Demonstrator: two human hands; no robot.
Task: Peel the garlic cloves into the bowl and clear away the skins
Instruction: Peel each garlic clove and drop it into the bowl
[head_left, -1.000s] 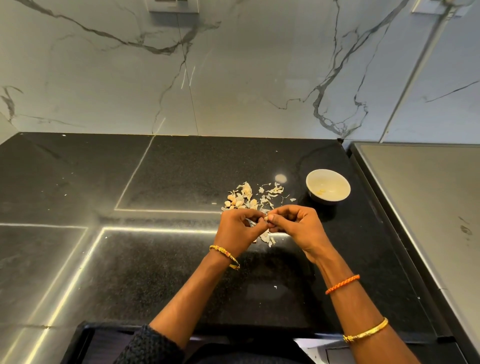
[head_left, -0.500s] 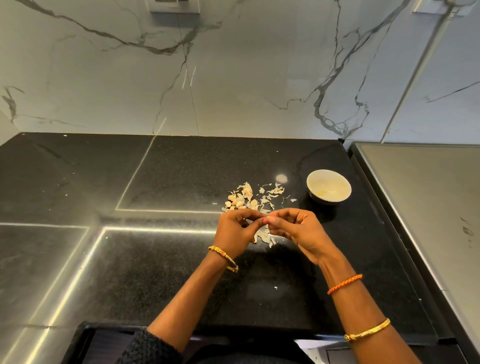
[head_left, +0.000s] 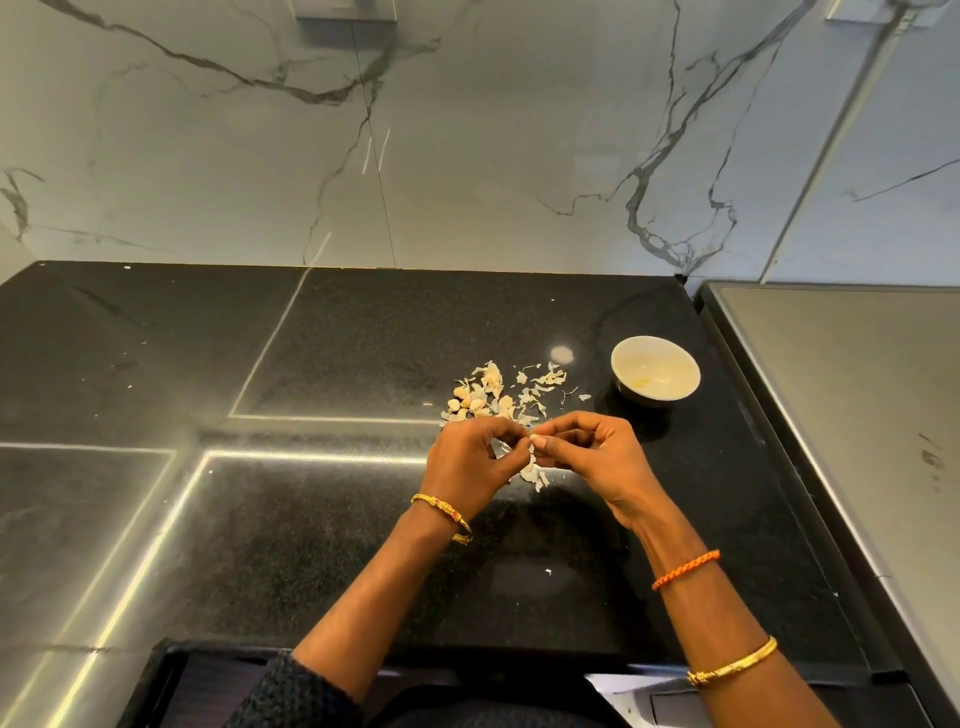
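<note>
Over the black counter my left hand and my right hand meet, fingertips pinching one small garlic clove between them. A strip of pale skin hangs below the clove. Just behind my hands lies a heap of unpeeled garlic cloves mixed with torn papery skins. More skins lie under my hands. The white bowl stands to the right of the heap, with a little yellowish matter inside.
A white marble wall rises behind the black counter. On the right a grey steel surface adjoins the counter behind a raised dark rim. A dark drawer edge runs along the counter's near side.
My hands have stayed at the same spot, working the clove; the fingers have shifted a little and a strip of skin now hangs beneath the clove.
</note>
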